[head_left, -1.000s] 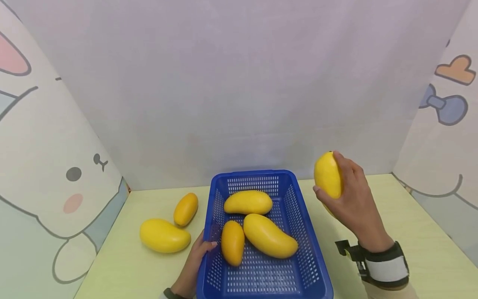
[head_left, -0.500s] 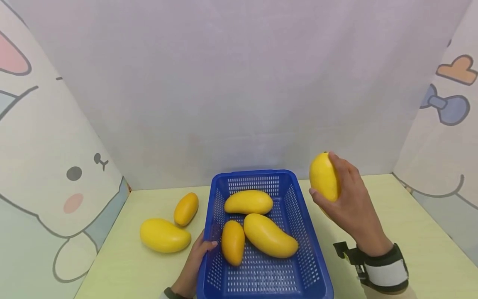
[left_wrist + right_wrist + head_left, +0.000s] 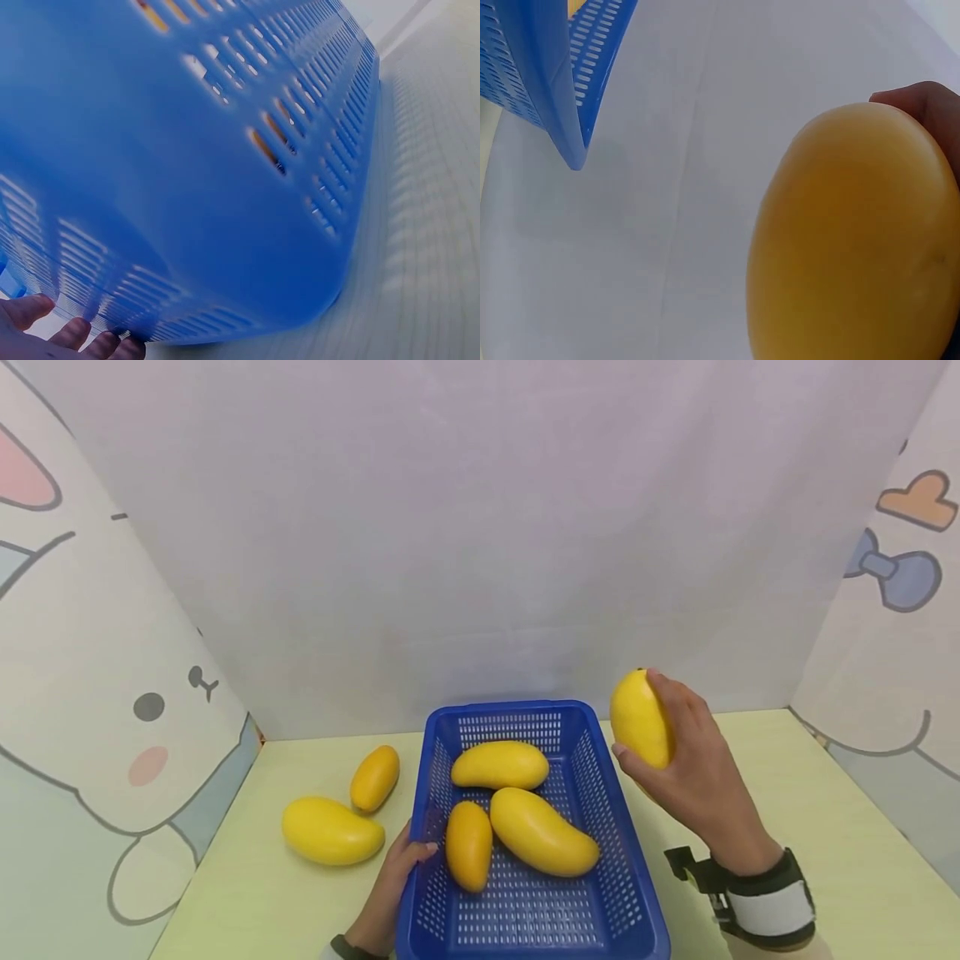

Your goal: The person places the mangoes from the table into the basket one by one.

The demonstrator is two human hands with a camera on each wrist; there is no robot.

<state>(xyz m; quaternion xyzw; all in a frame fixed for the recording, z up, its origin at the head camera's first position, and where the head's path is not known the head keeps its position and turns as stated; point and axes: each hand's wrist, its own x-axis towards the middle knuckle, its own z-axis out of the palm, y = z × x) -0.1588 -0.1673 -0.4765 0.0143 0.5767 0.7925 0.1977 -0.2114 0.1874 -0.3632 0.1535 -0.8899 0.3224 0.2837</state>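
Note:
My right hand (image 3: 697, 760) holds a yellow mango (image 3: 641, 718) in the air, just right of the basket's far right side. The mango fills much of the right wrist view, with fingers (image 3: 922, 101) curled round its edge. My left hand (image 3: 397, 872) grips the left wall of a blue plastic basket (image 3: 637, 877), its thumb over the rim. In the left wrist view, fingertips (image 3: 71, 330) lie against the slotted wall. Inside the basket are two yellow mangoes, one at the back (image 3: 498, 765) and one in the middle (image 3: 543, 835), and an orange mango (image 3: 468, 847).
Left of the basket, a large yellow mango (image 3: 332, 832) and a smaller orange mango (image 3: 375, 779) lie on the pale green table (image 3: 247, 893). A light cloth wall (image 3: 480, 543) stands behind, with cartoon-printed panels (image 3: 150, 652) at both sides.
My right hand has moved a little left with the yellow mango, closer to the basket. My left hand, the basket and the other mangoes have stayed in place.

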